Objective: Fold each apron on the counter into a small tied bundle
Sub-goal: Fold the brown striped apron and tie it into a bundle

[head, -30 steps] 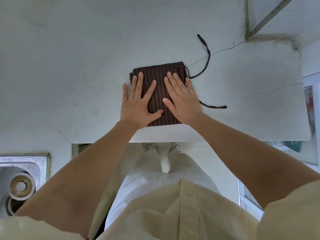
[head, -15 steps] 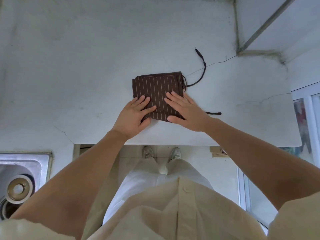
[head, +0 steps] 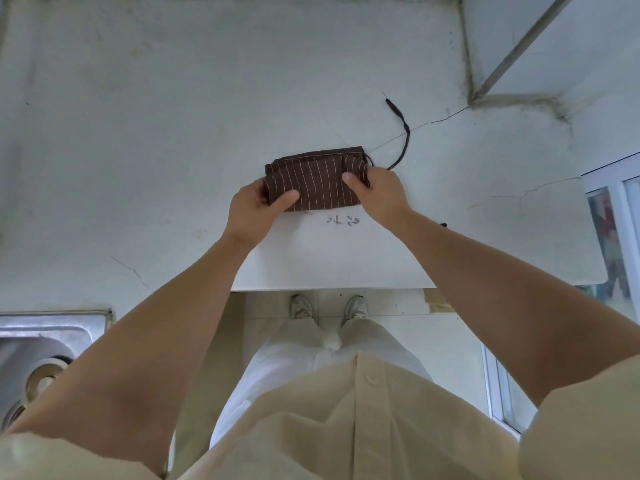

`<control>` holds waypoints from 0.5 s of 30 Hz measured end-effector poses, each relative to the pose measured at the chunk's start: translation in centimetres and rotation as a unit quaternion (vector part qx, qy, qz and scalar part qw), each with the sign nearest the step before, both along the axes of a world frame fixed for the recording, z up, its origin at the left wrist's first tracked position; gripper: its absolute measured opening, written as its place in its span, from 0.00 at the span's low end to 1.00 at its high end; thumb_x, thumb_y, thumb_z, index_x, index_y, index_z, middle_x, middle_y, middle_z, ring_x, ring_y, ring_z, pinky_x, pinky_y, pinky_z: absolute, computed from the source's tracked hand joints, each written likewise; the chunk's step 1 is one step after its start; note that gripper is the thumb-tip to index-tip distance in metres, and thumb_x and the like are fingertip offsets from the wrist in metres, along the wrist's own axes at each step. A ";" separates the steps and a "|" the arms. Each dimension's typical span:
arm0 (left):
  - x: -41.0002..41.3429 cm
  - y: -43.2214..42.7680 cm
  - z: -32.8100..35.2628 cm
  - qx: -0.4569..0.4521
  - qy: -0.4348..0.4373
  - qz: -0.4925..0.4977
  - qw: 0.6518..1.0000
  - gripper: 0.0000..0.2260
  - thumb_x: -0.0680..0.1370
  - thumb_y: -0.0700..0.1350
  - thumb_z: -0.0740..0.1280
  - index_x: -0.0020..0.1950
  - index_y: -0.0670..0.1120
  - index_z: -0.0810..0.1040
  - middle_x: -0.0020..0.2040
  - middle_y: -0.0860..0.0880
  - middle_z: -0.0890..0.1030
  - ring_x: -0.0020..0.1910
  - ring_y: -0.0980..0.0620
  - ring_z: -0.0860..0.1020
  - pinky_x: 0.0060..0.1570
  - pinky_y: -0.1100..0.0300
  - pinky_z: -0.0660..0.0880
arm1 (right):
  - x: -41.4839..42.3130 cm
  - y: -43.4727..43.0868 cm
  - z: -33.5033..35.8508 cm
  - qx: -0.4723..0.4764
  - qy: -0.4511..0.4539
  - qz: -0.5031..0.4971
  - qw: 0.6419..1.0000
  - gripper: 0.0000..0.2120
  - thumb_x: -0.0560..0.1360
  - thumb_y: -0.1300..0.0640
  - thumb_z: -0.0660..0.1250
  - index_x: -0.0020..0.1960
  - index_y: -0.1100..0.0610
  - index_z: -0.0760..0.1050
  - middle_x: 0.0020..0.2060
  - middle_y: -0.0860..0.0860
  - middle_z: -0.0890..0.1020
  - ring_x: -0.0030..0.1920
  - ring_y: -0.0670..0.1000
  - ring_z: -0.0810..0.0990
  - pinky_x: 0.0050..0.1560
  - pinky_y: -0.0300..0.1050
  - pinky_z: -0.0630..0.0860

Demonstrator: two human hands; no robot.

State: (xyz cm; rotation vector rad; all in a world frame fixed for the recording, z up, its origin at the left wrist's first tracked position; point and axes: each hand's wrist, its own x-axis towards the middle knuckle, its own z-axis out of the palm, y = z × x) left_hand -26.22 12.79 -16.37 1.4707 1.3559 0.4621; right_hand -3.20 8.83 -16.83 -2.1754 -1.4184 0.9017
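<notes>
The folded brown striped cloth apron sits on the white stone counter. The left hand pinches its left edge and the right hand pinches its right edge. The near edge looks lifted, maybe. A dark thin strap curls away behind it.

The apron hides the fingers of the left hand and right hand, the right forearm covers most of its near tie, and the sink is cut off at the left.
</notes>
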 end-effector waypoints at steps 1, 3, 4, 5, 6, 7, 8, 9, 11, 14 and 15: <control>0.6 0.3 -0.1 0.000 0.012 0.036 0.999 0.09 0.78 0.54 0.69 0.47 0.49 0.79 0.43 0.55 0.82 0.42 0.57 0.80 0.46 0.63 0.74 | -0.1 0.5 -0.2 -0.003 -0.001 -0.013 1.000 0.19 0.81 0.44 0.60 0.40 0.59 0.70 0.32 0.52 0.73 0.36 0.53 0.74 0.41 0.50 0.71; 1.5 1.4 -0.4 0.003 0.062 0.079 0.995 0.18 0.81 0.53 0.63 0.34 0.47 0.69 0.31 0.51 0.73 0.32 0.52 0.70 0.36 0.58 0.66 | -0.3 1.6 -0.6 -0.006 -0.008 -0.033 0.999 0.21 0.81 0.44 0.59 0.40 0.59 0.69 0.32 0.51 0.73 0.38 0.54 0.75 0.43 0.51 0.73; 1.8 2.0 -0.6 0.016 0.102 0.079 0.992 0.21 0.82 0.52 0.60 0.32 0.47 0.64 0.29 0.50 0.69 0.31 0.51 0.67 0.33 0.57 0.62 | -0.5 2.1 -0.7 -0.013 -0.019 -0.041 0.999 0.21 0.81 0.43 0.58 0.40 0.59 0.69 0.32 0.50 0.73 0.39 0.55 0.76 0.45 0.52 0.73; 2.1 2.4 -0.8 0.034 0.151 0.069 0.986 0.21 0.83 0.52 0.58 0.31 0.46 0.62 0.29 0.50 0.67 0.31 0.50 0.66 0.31 0.57 0.61 | -0.7 2.5 -0.9 -0.020 -0.028 -0.048 0.998 0.20 0.81 0.43 0.58 0.40 0.58 0.70 0.33 0.51 0.75 0.41 0.55 0.77 0.46 0.52 0.74; 2.2 2.8 -1.0 0.052 0.198 0.054 0.977 0.21 0.83 0.51 0.57 0.31 0.46 0.61 0.29 0.50 0.67 0.32 0.48 0.66 0.30 0.57 0.60 | -0.8 2.8 -1.1 -0.029 -0.031 -0.061 0.997 0.20 0.81 0.43 0.58 0.39 0.58 0.70 0.34 0.51 0.76 0.42 0.56 0.79 0.47 0.53 0.76; 2.3 3.0 -1.2 0.062 0.230 0.041 0.970 0.21 0.83 0.51 0.56 0.31 0.46 0.61 0.29 0.50 0.67 0.33 0.48 0.67 0.29 0.57 0.59 | -1.0 3.1 -1.3 -0.033 -0.031 -0.074 0.996 0.20 0.80 0.43 0.59 0.37 0.57 0.70 0.33 0.51 0.76 0.42 0.56 0.79 0.48 0.54 0.76; 2.4 2.9 -1.4 0.074 0.248 0.035 0.965 0.21 0.84 0.51 0.56 0.31 0.46 0.61 0.29 0.50 0.67 0.34 0.47 0.68 0.29 0.57 0.59 | -1.1 3.2 -1.3 -0.034 -0.034 -0.086 0.995 0.21 0.79 0.43 0.60 0.35 0.56 0.68 0.32 0.50 0.76 0.41 0.56 0.80 0.48 0.55 0.76; 2.4 2.9 -1.6 0.082 0.260 0.032 0.961 0.21 0.83 0.50 0.56 0.32 0.46 0.63 0.31 0.49 0.68 0.35 0.46 0.69 0.29 0.57 0.59 | -1.3 3.3 -1.5 -0.033 -0.037 -0.096 0.994 0.21 0.79 0.44 0.61 0.32 0.55 0.66 0.30 0.49 0.74 0.40 0.56 0.79 0.48 0.55 0.76; 2.6 2.6 -1.9 0.108 0.267 0.045 0.957 0.15 0.82 0.50 0.59 0.39 0.43 0.70 0.40 0.47 0.73 0.40 0.45 0.73 0.34 0.56 0.65 | -1.5 3.2 -1.7 -0.030 -0.041 -0.108 0.993 0.22 0.78 0.45 0.62 0.31 0.54 0.61 0.28 0.48 0.71 0.38 0.55 0.76 0.49 0.55 0.75; 2.8 2.8 -1.5 0.194 0.275 0.058 0.940 0.16 0.75 0.44 0.66 0.61 0.41 0.70 0.62 0.43 0.71 0.57 0.45 0.73 0.52 0.50 0.73 | -1.6 3.2 -1.7 -0.034 -0.043 -0.112 0.992 0.22 0.77 0.46 0.63 0.31 0.54 0.59 0.28 0.47 0.68 0.37 0.53 0.73 0.50 0.54 0.72; 3.0 3.4 -1.3 0.238 0.283 0.016 0.929 0.21 0.73 0.41 0.66 0.65 0.42 0.69 0.67 0.43 0.69 0.64 0.44 0.71 0.59 0.50 0.72 | -1.6 3.3 -1.7 -0.036 -0.047 -0.110 0.992 0.22 0.77 0.46 0.63 0.31 0.54 0.59 0.28 0.47 0.68 0.37 0.53 0.72 0.50 0.53 0.72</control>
